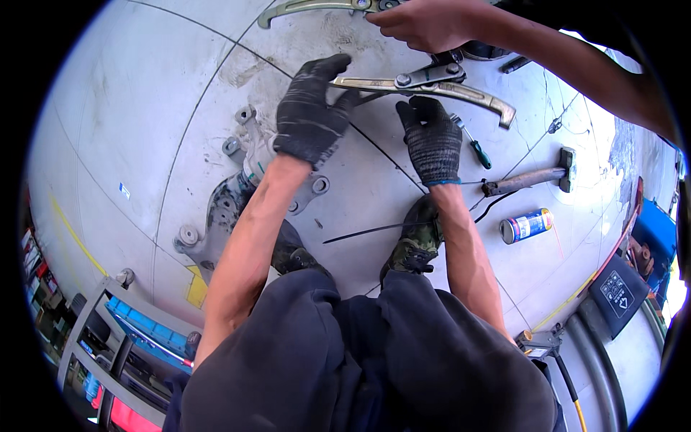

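A brassy gear puller with long hooked jaws lies at the top of the view, one jaw pointing right. My left hand, in a black knit glove, is beside this jaw's left end, thumb and fingers apart around the tip. Just below the jaw is my right hand, gloved alike, its fingers loosely bent and nothing visible in them. Another person's bare hand reaches in from the upper right to the puller's other jaw. A dark cylindrical part is partly hidden under that arm.
Right of my right hand lie a green-handled screwdriver, a hammer and a spray can. A thin dark strip crosses by my shoes. Grey metal castings rest under my left forearm. A tool cart stands lower left.
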A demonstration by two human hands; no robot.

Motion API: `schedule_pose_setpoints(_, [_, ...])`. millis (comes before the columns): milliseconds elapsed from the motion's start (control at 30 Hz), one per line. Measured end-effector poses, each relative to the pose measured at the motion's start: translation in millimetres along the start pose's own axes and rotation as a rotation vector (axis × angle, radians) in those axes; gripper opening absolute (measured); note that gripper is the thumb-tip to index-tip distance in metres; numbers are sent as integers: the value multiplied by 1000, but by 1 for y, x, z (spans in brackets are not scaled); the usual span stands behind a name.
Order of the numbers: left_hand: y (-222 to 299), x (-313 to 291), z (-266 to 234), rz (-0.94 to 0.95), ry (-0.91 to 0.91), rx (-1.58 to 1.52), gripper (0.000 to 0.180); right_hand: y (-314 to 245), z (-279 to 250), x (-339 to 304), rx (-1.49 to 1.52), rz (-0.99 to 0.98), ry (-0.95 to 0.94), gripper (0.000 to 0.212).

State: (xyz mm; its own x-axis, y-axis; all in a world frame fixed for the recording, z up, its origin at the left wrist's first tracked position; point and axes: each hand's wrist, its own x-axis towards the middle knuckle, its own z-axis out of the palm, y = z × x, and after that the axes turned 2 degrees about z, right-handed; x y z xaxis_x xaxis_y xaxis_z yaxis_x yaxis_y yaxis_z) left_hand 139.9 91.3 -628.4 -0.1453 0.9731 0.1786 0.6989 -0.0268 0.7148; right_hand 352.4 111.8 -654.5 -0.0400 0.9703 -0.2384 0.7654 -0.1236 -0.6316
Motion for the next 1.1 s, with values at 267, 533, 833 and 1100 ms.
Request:
schedule_pose_setpoints(267, [-12,73,13,41,-538,177,33,-7,1,34,468,245,-209,41])
schedule_pose_setpoints(533, [18,36,-2,248,-506,449,25,28,10,33,485,25,-130,50])
schedule_pose_setpoints(833, [42,31,-24,-117,-986,-128,46,17,-10,45,1007,229,-519,37])
schedule_pose_setpoints(1100, [19,22,-6,37,-846,21,52,13,-10,-7,1357,531,-476,40])
